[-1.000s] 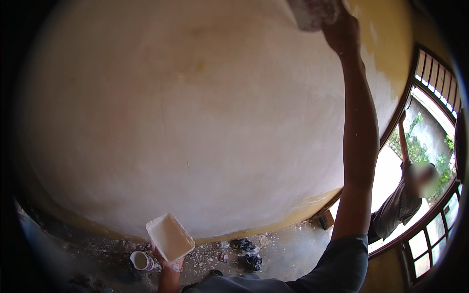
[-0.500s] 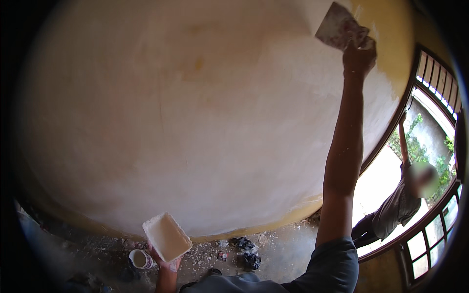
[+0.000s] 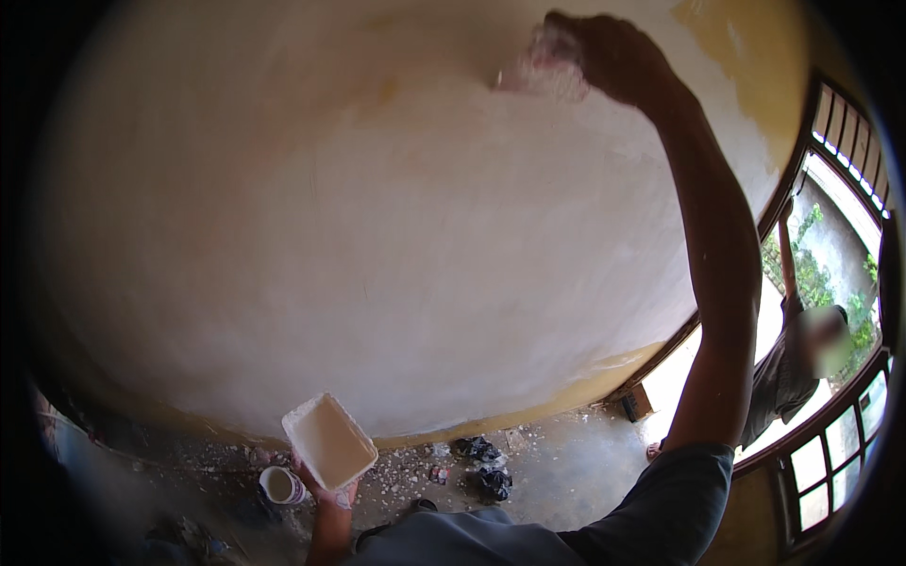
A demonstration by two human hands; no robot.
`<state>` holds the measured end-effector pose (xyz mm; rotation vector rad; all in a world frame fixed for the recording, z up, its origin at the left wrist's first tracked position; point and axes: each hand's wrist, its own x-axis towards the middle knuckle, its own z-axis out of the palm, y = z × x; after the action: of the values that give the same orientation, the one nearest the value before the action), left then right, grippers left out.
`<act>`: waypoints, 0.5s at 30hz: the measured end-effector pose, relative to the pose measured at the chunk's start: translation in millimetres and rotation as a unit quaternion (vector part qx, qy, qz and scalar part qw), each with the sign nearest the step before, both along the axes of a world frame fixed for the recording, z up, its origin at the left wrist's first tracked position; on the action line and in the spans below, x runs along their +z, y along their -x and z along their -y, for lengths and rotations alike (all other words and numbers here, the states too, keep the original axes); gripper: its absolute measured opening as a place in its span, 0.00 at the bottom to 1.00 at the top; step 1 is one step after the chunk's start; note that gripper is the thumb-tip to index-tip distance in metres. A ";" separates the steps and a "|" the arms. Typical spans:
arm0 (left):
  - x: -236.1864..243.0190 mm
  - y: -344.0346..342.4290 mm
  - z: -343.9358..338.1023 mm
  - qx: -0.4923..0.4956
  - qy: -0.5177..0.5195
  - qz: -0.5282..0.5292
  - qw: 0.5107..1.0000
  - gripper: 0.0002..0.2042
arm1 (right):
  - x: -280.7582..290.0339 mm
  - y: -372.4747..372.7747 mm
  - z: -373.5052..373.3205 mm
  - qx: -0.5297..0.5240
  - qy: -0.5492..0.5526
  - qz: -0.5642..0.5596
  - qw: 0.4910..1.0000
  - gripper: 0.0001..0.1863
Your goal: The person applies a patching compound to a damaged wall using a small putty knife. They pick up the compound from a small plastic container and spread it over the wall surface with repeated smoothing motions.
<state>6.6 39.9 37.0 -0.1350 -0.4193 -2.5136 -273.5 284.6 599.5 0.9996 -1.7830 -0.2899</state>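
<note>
My left hand (image 3: 327,492) grips a squarish pale tray (image 3: 330,440) from beneath; creamy material lies inside it, and white smears are on my fingers. High in the picture, my right hand (image 3: 618,58) is closed on a putty knife (image 3: 538,75), whose broad blade is blurred by motion against the wall (image 3: 368,236). The wall is coated patchily in off-white, with yellow showing at its upper right and along its bottom. I cannot tell whether the blade touches the surface.
Debris, crumpled black bags (image 3: 495,484) and a white bucket (image 3: 279,485) lie on the grey floor (image 3: 576,472) by the wall. At the right, a person (image 3: 783,377) stands in the bright doorway with an arm raised, above a dark box (image 3: 636,403) and beside a window (image 3: 813,500).
My right hand has swept leftward with the putty knife, which has turned and blurred. My left hand still holds the tray. The person in the doorway keeps much the same pose.
</note>
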 end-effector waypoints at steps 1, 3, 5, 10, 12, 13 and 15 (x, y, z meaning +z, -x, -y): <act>0.7 -3.8 1.8 -0.001 -0.001 0.014 1.000 0.32 | 30.3 3.5 -8.2 0.001 0.113 -0.080 0.990 0.20; 3.6 1.3 -3.6 -0.024 -0.003 0.027 0.999 0.32 | 91.5 -2.9 -42.4 0.035 0.329 -0.197 0.923 0.30; 7.3 2.9 -7.2 -0.038 -0.045 0.018 0.998 0.32 | 109.5 -6.1 -53.5 0.163 0.404 -0.119 0.892 0.28; -3.6 1.6 -2.5 0.047 0.008 0.033 0.998 0.33 | 36.4 5.1 -35.5 -0.019 0.050 0.204 0.977 0.14; 2.5 -3.0 1.9 -0.010 -0.052 0.025 0.998 0.33 | -14.5 -14.9 -10.2 -0.028 -0.010 0.169 0.985 0.14; 5.4 0.4 -1.7 -0.010 -0.052 0.021 0.998 0.33 | -26.1 5.8 -18.9 -0.027 -0.025 0.119 0.992 0.15; 9.8 1.0 -3.6 -0.021 -0.026 0.005 0.999 0.33 | -7.4 -19.0 -15.4 -0.101 0.061 0.112 0.987 0.13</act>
<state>5.6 43.5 46.8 -0.1115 -0.3578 -2.5660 -254.5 299.9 592.2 0.7896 -2.0846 -0.1962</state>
